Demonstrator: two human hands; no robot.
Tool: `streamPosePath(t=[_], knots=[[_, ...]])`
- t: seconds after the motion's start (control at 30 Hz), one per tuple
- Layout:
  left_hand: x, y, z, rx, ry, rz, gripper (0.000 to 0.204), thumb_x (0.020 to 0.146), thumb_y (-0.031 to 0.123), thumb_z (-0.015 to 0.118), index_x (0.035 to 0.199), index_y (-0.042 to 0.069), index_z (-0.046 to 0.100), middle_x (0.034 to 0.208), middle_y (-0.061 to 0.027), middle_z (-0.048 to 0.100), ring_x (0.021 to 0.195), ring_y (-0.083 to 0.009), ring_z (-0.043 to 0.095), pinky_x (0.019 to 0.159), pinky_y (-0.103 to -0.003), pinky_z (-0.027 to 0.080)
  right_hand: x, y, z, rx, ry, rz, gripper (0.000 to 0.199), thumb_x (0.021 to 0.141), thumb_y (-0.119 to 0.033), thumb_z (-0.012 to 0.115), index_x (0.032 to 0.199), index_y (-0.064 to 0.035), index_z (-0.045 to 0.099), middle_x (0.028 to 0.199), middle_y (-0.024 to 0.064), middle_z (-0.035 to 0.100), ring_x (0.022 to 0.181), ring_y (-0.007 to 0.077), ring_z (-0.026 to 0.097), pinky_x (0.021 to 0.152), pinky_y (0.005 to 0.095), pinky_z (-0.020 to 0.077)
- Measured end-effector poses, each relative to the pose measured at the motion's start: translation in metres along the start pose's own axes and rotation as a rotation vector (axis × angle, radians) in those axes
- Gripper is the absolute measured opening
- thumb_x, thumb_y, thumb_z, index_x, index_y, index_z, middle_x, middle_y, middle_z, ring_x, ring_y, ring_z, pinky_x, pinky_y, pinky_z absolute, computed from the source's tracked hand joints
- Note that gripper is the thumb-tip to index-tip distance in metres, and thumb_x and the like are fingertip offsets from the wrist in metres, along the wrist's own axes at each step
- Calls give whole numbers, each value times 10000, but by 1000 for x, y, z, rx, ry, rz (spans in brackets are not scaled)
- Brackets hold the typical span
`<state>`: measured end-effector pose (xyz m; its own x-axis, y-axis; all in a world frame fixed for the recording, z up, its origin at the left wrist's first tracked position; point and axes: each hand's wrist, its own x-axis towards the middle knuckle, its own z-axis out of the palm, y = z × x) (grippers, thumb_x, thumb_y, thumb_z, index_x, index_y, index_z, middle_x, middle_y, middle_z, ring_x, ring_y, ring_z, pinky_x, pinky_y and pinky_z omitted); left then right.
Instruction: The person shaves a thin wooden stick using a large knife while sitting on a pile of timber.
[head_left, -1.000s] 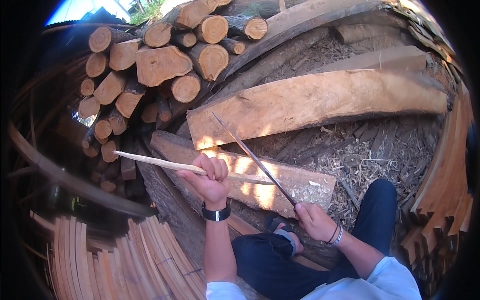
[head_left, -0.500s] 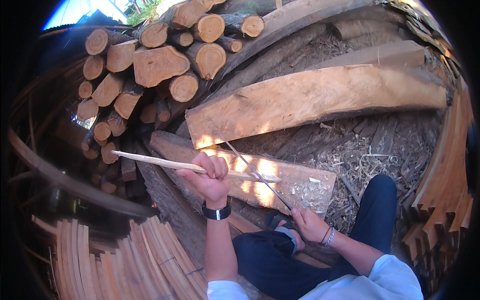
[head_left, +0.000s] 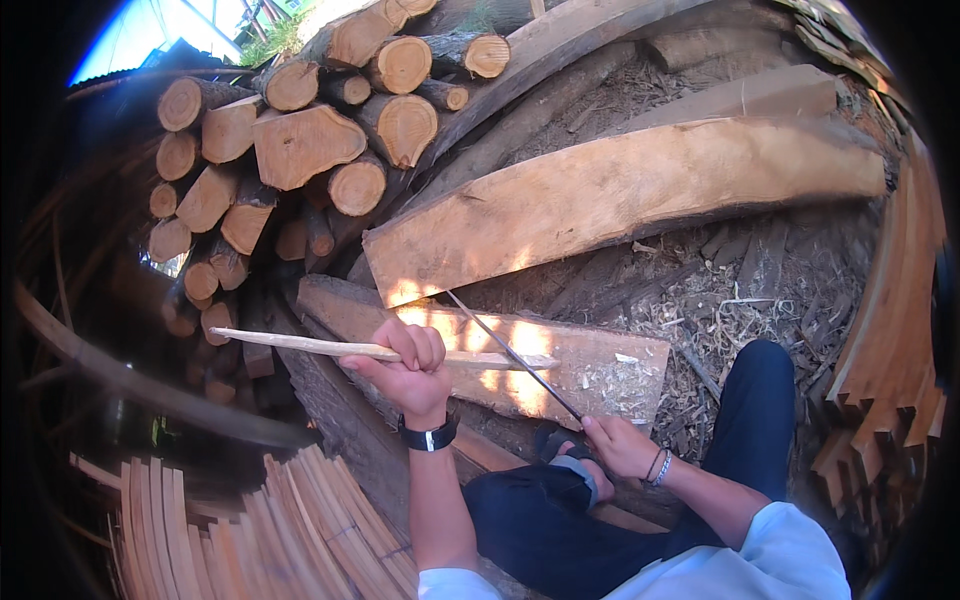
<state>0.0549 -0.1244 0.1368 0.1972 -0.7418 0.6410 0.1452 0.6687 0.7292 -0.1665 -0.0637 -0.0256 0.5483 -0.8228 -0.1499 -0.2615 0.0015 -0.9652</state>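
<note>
Wooden stick [head_left: 300, 345] lies level, clenched in the left hand [head_left: 405, 370], while the right hand [head_left: 620, 445] grips a long blade [head_left: 510, 352] across it.

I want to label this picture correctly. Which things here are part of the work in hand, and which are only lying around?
In use:
left hand gripping the thin wooden stick
right hand holding the long blade
flat board under the stick

Lying about:
stacked logs
big plank
wood strips
shavings
</note>
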Motion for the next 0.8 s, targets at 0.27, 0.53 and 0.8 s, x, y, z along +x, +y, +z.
streamPosePath(t=[0.27, 0.53, 0.8], knots=[[-2, -2, -9, -26, 33, -12, 698, 882, 764, 244, 565, 141, 235, 410, 33, 182, 339, -82, 133, 349, -261, 80, -4, -35, -11, 65, 14, -43, 522, 1019, -363, 338, 826, 43, 603, 727, 221, 657, 725, 367, 667, 690, 440, 502], [-8, 1, -13, -15, 2, -40, 713, 868, 775, 250, 585, 121, 266, 439, 29, 201, 366, -91, 162, 369, -266, 108, -1, -22, -7, 48, 2, 18, 514, 1018, -355, 348, 838, 50, 609, 754, 222, 669, 729, 377, 666, 704, 441, 509], [-3, -2, -3, -12, 1, -12, 693, 883, 760, 257, 571, 141, 242, 413, 28, 193, 340, -82, 149, 348, -258, 94, -8, 6, 8, -94, 82, -53, 511, 1018, -353, 358, 827, 43, 619, 732, 205, 666, 724, 376, 665, 692, 433, 514]])
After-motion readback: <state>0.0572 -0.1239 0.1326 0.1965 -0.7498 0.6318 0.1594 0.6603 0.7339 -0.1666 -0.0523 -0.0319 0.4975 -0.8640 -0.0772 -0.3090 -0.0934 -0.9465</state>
